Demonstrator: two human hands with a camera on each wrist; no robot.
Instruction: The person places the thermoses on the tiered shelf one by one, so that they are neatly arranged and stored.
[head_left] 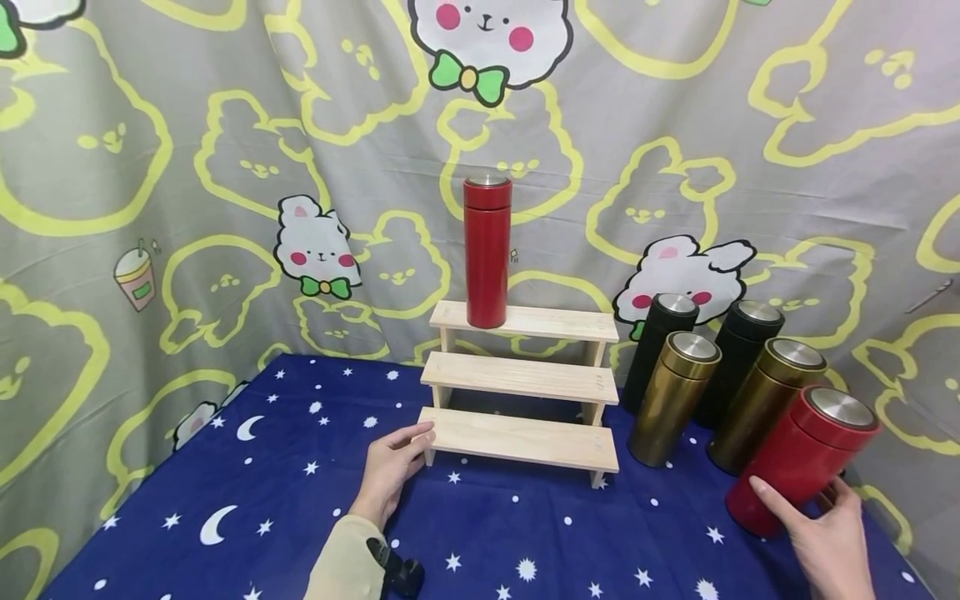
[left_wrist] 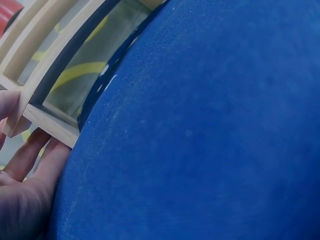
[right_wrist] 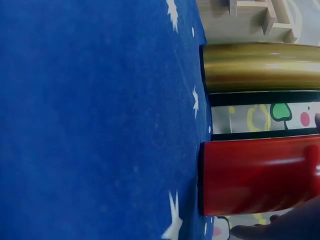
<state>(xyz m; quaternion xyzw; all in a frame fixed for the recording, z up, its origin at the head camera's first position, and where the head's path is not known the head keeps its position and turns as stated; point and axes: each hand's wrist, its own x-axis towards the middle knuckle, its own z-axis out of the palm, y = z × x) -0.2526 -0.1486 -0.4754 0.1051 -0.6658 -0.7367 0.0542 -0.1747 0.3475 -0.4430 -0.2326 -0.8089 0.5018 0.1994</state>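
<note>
At the left end of the three-step wooden display stand, my left hand pinches the lowest board. The left wrist view has the thumb on the board's face and the other fingers around its underside by the leg. To the right, my right hand grips a red thermos flask with a steel-topped lid, thumb across its near side and fingers behind. This flask stands upright with its base at the cloth. Another red thermos flask stands on the top step, left of its middle.
Two gold thermos flasks, one nearer the stand and one beside the held flask, stand at the right. Behind them are two black flasks. A blue star-and-moon cloth covers the table, and a patterned curtain hangs behind.
</note>
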